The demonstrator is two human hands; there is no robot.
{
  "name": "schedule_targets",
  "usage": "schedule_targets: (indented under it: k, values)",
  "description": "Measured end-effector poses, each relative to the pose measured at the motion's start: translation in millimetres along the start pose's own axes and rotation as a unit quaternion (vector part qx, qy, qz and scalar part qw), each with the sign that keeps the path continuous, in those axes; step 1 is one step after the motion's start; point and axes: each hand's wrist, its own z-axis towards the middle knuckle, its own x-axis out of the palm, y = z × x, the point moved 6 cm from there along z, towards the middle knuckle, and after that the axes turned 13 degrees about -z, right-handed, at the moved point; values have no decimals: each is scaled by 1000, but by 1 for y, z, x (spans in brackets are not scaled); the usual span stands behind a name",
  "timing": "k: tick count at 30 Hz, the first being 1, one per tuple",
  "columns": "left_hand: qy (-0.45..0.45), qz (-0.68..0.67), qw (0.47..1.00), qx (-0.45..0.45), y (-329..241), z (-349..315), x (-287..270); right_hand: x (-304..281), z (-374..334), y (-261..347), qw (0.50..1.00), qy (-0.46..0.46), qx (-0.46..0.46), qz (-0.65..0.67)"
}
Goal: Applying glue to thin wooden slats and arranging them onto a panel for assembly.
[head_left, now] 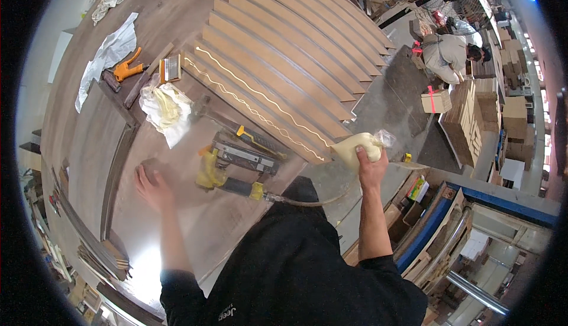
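My right hand (371,163) is closed around a cream-coloured squeeze bag (349,149) with a twisted clear plastic end. The bag's tip meets the right end of a glue bead (266,97) on the nearest of several overlapping brown boards (284,45). A second, looped bead (248,108) runs beside it, closer to me. Flat on the worktable (139,219), my left hand (155,189) has its fingers apart and holds nothing. Between my hands lies a yellow and black nail gun (236,163) with a hose attached.
Crumpled white plastic with yellowish residue (168,110) lies near an orange trigger-handled tool (127,68) and a small box-like piece (170,68). Dark curved boards (97,154) stand at left. Back right, another person (444,57) bends by stacked boards (464,125). A blue-edged rack (432,225) is at right.
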Motion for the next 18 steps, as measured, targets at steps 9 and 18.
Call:
schedule_targets:
  k: [9,18]
  values:
    - [12,15,999,-42,19,2,4,-19,10,-12,999,33,-20,-11]
    - [11,7,999,-31,-3,-1,-5,67,20,101,654,334,113,669]
